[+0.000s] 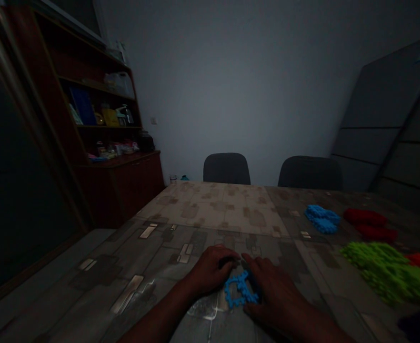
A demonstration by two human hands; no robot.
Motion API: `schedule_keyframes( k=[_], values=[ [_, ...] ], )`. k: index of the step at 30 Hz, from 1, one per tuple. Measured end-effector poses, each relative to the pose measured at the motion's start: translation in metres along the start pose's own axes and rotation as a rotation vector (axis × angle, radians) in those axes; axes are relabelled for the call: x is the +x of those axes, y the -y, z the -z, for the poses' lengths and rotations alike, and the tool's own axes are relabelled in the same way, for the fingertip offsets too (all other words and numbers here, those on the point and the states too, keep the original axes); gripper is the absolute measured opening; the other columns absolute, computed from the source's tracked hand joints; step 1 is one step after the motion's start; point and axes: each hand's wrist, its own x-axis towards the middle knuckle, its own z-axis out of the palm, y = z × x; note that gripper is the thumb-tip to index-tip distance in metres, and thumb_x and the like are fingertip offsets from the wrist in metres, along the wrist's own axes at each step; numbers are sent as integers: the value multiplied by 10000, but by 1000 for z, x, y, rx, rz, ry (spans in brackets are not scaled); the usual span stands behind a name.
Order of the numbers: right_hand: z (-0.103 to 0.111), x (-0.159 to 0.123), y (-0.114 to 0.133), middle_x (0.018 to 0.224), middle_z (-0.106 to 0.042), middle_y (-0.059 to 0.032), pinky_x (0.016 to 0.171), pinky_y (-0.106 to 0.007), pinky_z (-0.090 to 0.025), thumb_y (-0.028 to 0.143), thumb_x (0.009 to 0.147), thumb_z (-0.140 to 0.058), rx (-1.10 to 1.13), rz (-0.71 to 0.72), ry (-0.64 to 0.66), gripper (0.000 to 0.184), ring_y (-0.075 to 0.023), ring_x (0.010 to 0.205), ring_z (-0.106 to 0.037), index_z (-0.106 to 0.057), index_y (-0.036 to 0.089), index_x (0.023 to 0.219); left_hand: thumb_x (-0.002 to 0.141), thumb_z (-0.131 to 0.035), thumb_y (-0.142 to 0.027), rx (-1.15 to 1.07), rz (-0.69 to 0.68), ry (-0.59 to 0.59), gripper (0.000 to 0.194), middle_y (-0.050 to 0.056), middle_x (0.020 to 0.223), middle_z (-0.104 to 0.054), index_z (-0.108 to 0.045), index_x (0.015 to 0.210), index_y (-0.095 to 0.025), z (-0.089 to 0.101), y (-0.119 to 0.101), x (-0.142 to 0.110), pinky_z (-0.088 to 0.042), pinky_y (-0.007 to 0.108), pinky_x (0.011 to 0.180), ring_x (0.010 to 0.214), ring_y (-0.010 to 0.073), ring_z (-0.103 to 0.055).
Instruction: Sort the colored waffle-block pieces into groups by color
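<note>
A blue loop-shaped piece with a knobbly, toothed edge and a bar across it (236, 293) lies on the patterned table between my hands; its exact kind is not clear. My left hand (213, 269) rests at its upper left, fingers loosely curved over the table and thumb close to the loop. Along the right side of the loop is my right hand (272, 286). Its fingers reach forward, and its thumb is spread apart near the lower right corner, seeming to touch the blue edge. Part of that side is hidden by the hand.
On the right of the table (210, 228) lie a blue knobbly bundle (322, 219), red bundles (370, 224), a green shaggy heap (388, 271) and a dark piece (419, 326). Two chairs (226, 168) stand behind the far edge. A shelf cabinet (124, 190) is at left.
</note>
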Motion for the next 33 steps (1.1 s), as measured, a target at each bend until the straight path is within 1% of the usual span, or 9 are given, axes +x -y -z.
schedule_keyframes(
  k=[4, 6, 9, 12, 16, 21, 24, 27, 33],
  values=[
    [-6, 6, -2, 1432, -560, -220, 1085, -480, -415, 164, 755, -644, -56, 1, -14, 886, -353, 1277, -540, -367, 107, 1595, 772, -554, -111, -31, 22, 21, 413, 54, 927, -804, -778, 1113, -171, 1, -2, -1, -502, 301, 861, 898, 214, -705],
    [-8, 7, -8, 1432, -560, -225, 1079, -476, -416, 135, 742, -633, -88, -11, -9, 888, -357, 1274, -541, -375, 103, 1591, 762, -554, -115, -38, 33, 31, 409, 55, 914, -805, -784, 1096, -168, 2, -2, -2, -501, 304, 870, 900, 217, -707],
    [-8, 7, -22, 1395, -589, -209, 1058, -460, -430, 141, 705, -645, -93, -26, -38, 909, -354, 1250, -555, -401, 128, 1580, 785, -577, -157, -47, 50, 49, 325, 66, 926, -805, -806, 1016, -166, 2, -4, -2, -501, 300, 861, 886, 218, -711],
    [-4, 4, -36, 1359, -611, -207, 1028, -450, -453, 161, 699, -650, -58, -49, -54, 918, -350, 1211, -583, -396, 128, 1580, 798, -573, -176, -65, 84, 63, 311, 67, 899, -803, -812, 996, -154, 0, -6, -2, -505, 262, 764, 806, 197, -715],
    [4, -2, -39, 1400, -580, -237, 1050, -463, -445, 176, 740, -645, -31, -97, -33, 898, -367, 1242, -575, -366, 84, 1589, 811, -532, -170, -74, 142, 67, 354, 17, 687, -748, -812, 1027, -155, -3, -6, -3, -451, 220, 600, 592, 148, -642],
    [2, -9, -26, 1425, -567, -237, 1082, -469, -429, 178, 757, -635, 12, -72, -37, 899, -359, 1279, -557, -340, 79, 1601, 802, -553, -226, -42, 196, -6, 324, -9, 589, -663, -822, 971, -161, 2, -2, -2, -411, 229, 575, 536, 141, -558],
    [-2, -11, -13, 1418, -582, -217, 1083, -477, -425, 179, 740, -637, 48, -29, -71, 906, -348, 1277, -555, -356, 111, 1598, 856, -502, -283, -44, 242, -85, 364, 18, 641, -696, -799, 1010, -141, 7, 4, -1, -443, 238, 576, 570, 163, -611],
    [-5, -10, 7, 1436, -569, -224, 1092, -509, -407, 172, 733, -646, 61, -3, -73, 904, -369, 1297, -533, -370, 114, 1592, 902, -454, -307, -43, 262, -147, 393, 43, 718, -741, -778, 1054, -145, 8, 10, 0, -494, 254, 630, 655, 188, -679],
    [1, -6, 40, 1381, -593, -197, 1031, -520, -433, 184, 713, -671, 51, -18, -5, 968, -377, 1192, -581, -328, 191, 1618, 880, -519, -285, -10, 225, -131, 323, 38, 768, -777, -799, 989, -167, 7, 9, 0, -524, 272, 712, 700, 193, -711]
  ],
)
